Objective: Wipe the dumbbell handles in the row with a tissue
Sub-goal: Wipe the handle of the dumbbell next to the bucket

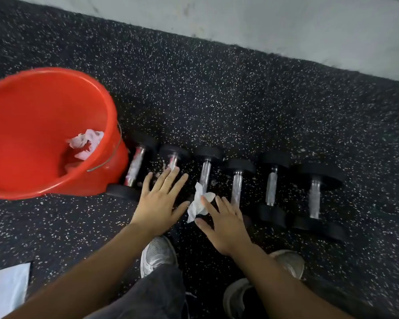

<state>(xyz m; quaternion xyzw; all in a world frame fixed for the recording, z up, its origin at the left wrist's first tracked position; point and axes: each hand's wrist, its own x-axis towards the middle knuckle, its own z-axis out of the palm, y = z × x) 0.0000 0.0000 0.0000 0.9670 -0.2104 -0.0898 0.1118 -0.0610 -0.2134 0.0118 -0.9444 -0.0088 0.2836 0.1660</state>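
Note:
Several black-ended dumbbells lie side by side on the speckled black floor, with chrome handles from the leftmost [135,166] to the rightmost [314,199]. My left hand [158,201] is spread flat, palm down, over the near end of the second dumbbell [172,160] and holds nothing. My right hand [224,224] is just right of it, fingers extended. A crumpled white tissue [197,203] sits between its thumb and index finger, at the near end of the third dumbbell's handle [205,173].
A red bucket [21,111] stands at the left against the first dumbbell, with used tissues [85,141] inside. A white packet [9,291] lies at the bottom left. My shoes [157,254] are just behind the row. A pale surface [263,19] borders the mat at the top.

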